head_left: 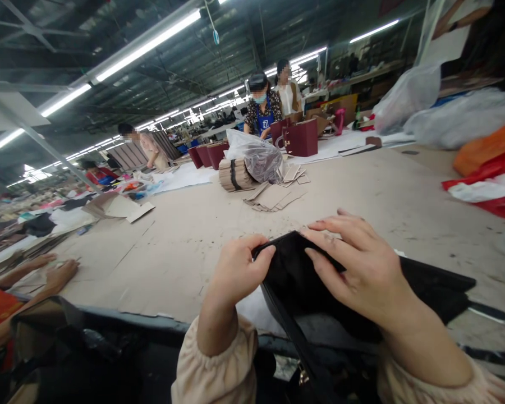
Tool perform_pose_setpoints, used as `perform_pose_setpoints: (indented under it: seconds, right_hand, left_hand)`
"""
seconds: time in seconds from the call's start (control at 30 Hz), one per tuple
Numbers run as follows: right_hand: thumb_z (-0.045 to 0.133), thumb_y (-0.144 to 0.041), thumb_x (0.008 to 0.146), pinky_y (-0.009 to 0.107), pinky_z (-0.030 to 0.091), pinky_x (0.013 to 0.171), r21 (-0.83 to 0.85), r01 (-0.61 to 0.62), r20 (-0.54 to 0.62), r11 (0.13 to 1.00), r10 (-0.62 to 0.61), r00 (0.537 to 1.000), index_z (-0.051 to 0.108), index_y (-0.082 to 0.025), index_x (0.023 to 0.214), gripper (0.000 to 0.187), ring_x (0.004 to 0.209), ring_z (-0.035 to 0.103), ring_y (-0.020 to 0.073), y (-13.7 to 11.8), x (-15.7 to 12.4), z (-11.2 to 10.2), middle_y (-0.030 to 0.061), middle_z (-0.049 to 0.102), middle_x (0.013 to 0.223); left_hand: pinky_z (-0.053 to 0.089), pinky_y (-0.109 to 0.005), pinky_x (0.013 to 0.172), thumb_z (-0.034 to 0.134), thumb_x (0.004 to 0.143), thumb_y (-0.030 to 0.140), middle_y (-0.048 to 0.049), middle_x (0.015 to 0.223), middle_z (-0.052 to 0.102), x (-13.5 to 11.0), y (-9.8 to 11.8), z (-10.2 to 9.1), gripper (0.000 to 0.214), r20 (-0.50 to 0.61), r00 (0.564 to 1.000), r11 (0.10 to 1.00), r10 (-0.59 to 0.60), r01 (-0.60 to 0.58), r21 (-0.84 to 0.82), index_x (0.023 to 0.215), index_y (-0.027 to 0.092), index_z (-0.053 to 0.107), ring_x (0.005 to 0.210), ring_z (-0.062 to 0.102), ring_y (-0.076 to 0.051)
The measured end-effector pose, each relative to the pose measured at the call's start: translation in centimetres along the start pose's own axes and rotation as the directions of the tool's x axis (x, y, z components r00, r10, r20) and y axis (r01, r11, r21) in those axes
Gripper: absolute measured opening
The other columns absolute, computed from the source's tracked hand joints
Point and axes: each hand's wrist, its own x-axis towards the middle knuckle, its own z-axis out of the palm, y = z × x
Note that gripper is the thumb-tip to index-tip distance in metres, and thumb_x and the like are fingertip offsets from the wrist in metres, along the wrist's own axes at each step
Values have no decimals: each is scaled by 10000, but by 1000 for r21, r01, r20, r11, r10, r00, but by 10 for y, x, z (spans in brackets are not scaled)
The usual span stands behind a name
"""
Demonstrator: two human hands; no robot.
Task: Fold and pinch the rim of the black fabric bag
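Note:
A black bag (429, 292) of dark fabric or leather lies at the near edge of the worktable (185, 235), with a black strap running down over the edge. My left hand (235, 272) is closed, pinching the bag's upper left corner between thumb and fingers. My right hand (357, 266) rests on top of the bag, fingers curled over its upper edge and gripping it. Both wrists wear beige cuffed sleeves.
Flat cardboard pieces (273, 196), a strapped cardboard bundle (234, 175) and a clear plastic sack (256, 157) lie mid-table. Maroon gift bags (301, 137) stand further back near other workers. Another person's hand (61, 272) rests at the left. Plastic bags (483, 163) pile up at the right.

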Motion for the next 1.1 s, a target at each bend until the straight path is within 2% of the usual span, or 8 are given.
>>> perform_pose_setpoints:
  seconds: [0.07, 0.17, 0.27, 0.37, 0.53, 0.6, 0.73, 1.1]
  right_hand:
    - [603, -114, 789, 318, 473, 897, 44, -9, 13, 999, 8, 1000, 648, -170, 1076, 297, 956, 610, 176, -5, -6, -11, 80, 670, 1042]
    - [557, -129, 826, 230, 501, 745, 155, -134, 299, 979, 83, 951, 648, -210, 1061, 264, 819, 638, 125, -18, -14, -17, 25, 692, 947]
    - [538, -153, 834, 258, 506, 750, 144, -289, 570, 946, 159, 806, 618, -257, 1151, 344, 826, 653, 143, -33, -23, -4, 17, 694, 975]
    - [575, -151, 791, 300, 505, 752, 10, -356, 687, 934, 252, 681, 638, -225, 1142, 364, 866, 670, 204, -40, -33, 18, 67, 704, 971]
    - [616, -204, 782, 299, 471, 599, -242, -399, 815, 885, 408, 410, 710, -144, 777, 111, 733, 691, 261, -38, -39, 39, 125, 714, 760]
    - [593, -253, 817, 293, 457, 591, -243, -405, 808, 881, 415, 418, 699, -160, 727, 167, 721, 692, 255, -39, -36, 40, 115, 715, 741]
    - [480, -462, 880, 306, 449, 583, -269, -468, 676, 842, 511, 530, 681, -179, 767, 365, 700, 690, 257, -45, -31, 47, 111, 714, 728]
    - [468, -272, 852, 292, 442, 587, -280, -536, 642, 797, 570, 513, 698, -191, 809, 248, 724, 695, 248, -47, -45, 78, 107, 729, 787]
  left_hand:
    - [346, -232, 599, 463, 870, 288, 29, 665, 597, 0, -1, -1, 226, 1, 1000, 1000, 5, -5, 2, 764, 184, 633, 646, 516, -112]
    - [350, -233, 611, 459, 870, 280, 22, 675, 607, 0, -1, -1, 230, 5, 1000, 1000, 13, -13, 9, 768, 182, 640, 658, 524, -117]
    - [349, -235, 606, 447, 877, 286, 17, 671, 604, 0, -2, -1, 250, 8, 1000, 1000, 22, -22, 21, 765, 181, 644, 657, 522, -120]
    - [341, -234, 595, 441, 884, 292, 23, 649, 579, 0, -4, -1, 263, 10, 1000, 1000, 16, -17, 26, 747, 179, 636, 640, 511, -114]
    - [335, -228, 588, 446, 885, 282, 36, 622, 539, 0, -6, -3, 257, 40, 999, 1000, 20, -20, -9, 725, 173, 616, 621, 493, -101]
    - [331, -229, 581, 444, 887, 284, 37, 613, 530, -1, -6, -4, 264, 47, 999, 1000, 21, -20, -15, 718, 171, 613, 612, 481, -99]
    - [335, -236, 581, 441, 891, 292, 28, 644, 570, -2, -6, -5, 264, 65, 998, 1000, 27, -26, -17, 757, 174, 636, 630, 496, -109]
    - [364, -231, 628, 430, 901, 293, 12, 722, 606, -2, -8, -8, 256, 127, 990, 994, 63, -50, -98, 816, 173, 639, 698, 528, -125]
